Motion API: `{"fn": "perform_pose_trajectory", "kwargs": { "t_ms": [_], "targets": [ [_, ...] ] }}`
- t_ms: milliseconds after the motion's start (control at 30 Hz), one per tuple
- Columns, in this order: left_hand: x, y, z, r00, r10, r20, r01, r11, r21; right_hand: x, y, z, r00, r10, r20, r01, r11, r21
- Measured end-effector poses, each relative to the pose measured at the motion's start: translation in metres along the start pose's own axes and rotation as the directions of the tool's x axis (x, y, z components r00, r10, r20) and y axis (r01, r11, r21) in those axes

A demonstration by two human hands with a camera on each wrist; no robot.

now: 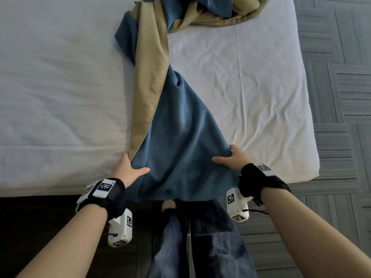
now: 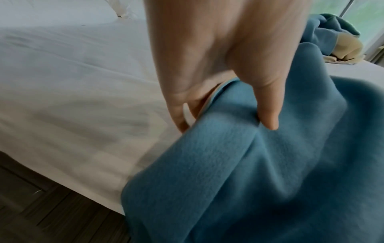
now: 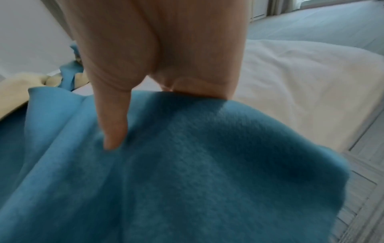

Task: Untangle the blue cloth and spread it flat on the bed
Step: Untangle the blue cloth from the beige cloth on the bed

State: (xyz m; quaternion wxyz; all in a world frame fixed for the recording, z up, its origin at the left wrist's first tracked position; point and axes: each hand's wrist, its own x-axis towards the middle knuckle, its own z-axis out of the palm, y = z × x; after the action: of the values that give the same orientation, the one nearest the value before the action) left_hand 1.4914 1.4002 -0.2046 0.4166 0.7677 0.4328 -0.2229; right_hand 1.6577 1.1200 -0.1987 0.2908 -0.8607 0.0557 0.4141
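Observation:
The blue cloth (image 1: 180,125), tan on its other side, runs in a twisted strip from the bed's far edge down to the near edge, where it hangs over. Its far end lies bunched in a heap (image 1: 202,11). My left hand (image 1: 128,167) grips the cloth's near left edge, thumb on top of the blue side and fingers under it (image 2: 268,118). My right hand (image 1: 230,157) grips the near right edge the same way, thumb (image 3: 114,131) pressed on the blue cloth (image 3: 187,164). Both sets of fingers are hidden beneath the fabric.
The bed (image 1: 60,97) has a wrinkled white sheet, bare on both sides of the cloth. Its right edge (image 1: 309,137) drops to grey patterned carpet (image 1: 341,77). Dark floor (image 1: 40,217) and my jeans (image 1: 200,237) are just below the near edge.

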Motion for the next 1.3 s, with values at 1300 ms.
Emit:
{"fn": "perform_pose_trajectory", "kwargs": {
  "t_ms": [1300],
  "targets": [
    [0.008,0.06,-0.002,0.893,0.324,-0.311,-0.246,0.932,0.265,0.028,-0.081,0.009,0.976,-0.109,0.186,0.094,0.992,0.087]
  ]
}}
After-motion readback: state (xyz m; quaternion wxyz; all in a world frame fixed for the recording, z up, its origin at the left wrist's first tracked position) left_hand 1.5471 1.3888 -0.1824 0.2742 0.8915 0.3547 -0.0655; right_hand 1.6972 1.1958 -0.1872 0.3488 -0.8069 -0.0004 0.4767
